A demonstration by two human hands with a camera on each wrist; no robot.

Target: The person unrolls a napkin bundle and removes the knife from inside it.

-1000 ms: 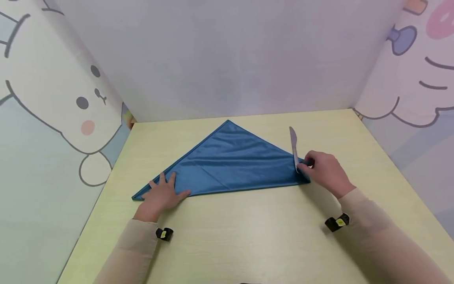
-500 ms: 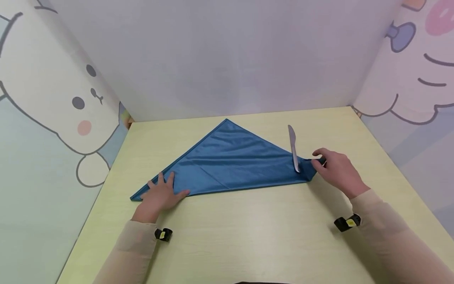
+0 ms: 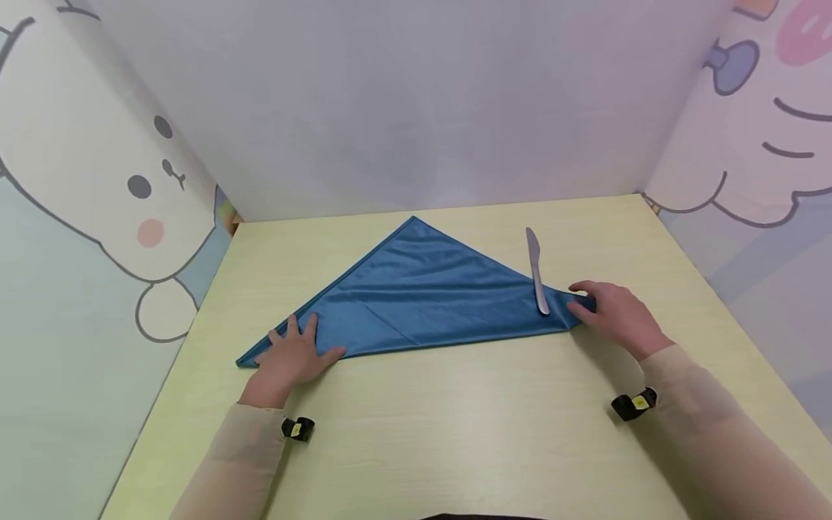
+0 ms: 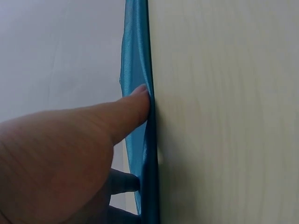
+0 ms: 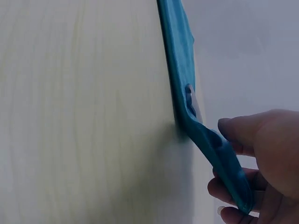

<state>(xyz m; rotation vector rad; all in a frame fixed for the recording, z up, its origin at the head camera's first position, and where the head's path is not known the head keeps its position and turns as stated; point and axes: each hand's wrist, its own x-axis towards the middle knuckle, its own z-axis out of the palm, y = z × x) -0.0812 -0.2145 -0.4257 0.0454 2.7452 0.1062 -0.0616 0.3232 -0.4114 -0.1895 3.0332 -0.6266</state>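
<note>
A blue satin cloth (image 3: 429,296), folded into a triangle, lies on the table with its peak pointing away from me. My left hand (image 3: 289,359) rests spread on its left end, the thumb along the near edge, as the left wrist view shows too. At the right end my right hand (image 3: 616,316) holds the corner between thumb and fingers, and in the right wrist view this corner (image 5: 229,172) rises off the table. Just left of that hand lies a table knife (image 3: 536,271), its handle on the cloth and its blade past the cloth's far edge.
The pale wooden table (image 3: 416,433) meets a plain light wall (image 3: 416,108) at the back. Side walls with cartoon animals stand left and right. Each wrist bears a small black camera.
The right hand has moved right with the cloth's corner, which was folded in beside the knife handle and now stretches outward. The left hand and the knife keep their places on the cloth.
</note>
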